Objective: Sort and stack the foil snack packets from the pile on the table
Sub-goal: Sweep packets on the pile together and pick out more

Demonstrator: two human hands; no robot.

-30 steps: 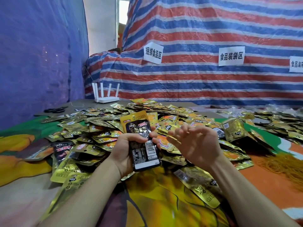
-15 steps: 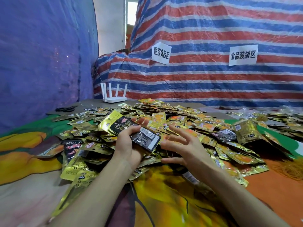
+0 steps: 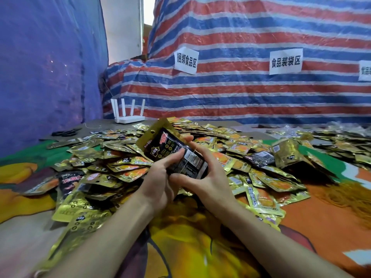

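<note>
A small stack of black-and-gold packets (image 3: 170, 147) is lifted above the table, tilted with its gold top pointing up and to the left. My left hand (image 3: 160, 183) grips its lower left side, fingers curled over the face. My right hand (image 3: 206, 177) holds the lower right end, thumb under the bottom edge and fingers behind. A wide pile of gold foil packets (image 3: 120, 157) spreads over the table behind and around both hands.
A second heap of packets (image 3: 337, 143) lies at the far right. Yellow rubber bands (image 3: 353, 199) are strewn on the orange cloth at the right. A white router (image 3: 129, 117) and black scissors (image 3: 64, 133) sit at the back left. Striped tarpaulin walls carry paper signs.
My right hand, empty and spread a moment ago, has closed onto the lower end of the held packets. The stack has swung from lying sideways to a steeper tilt.
</note>
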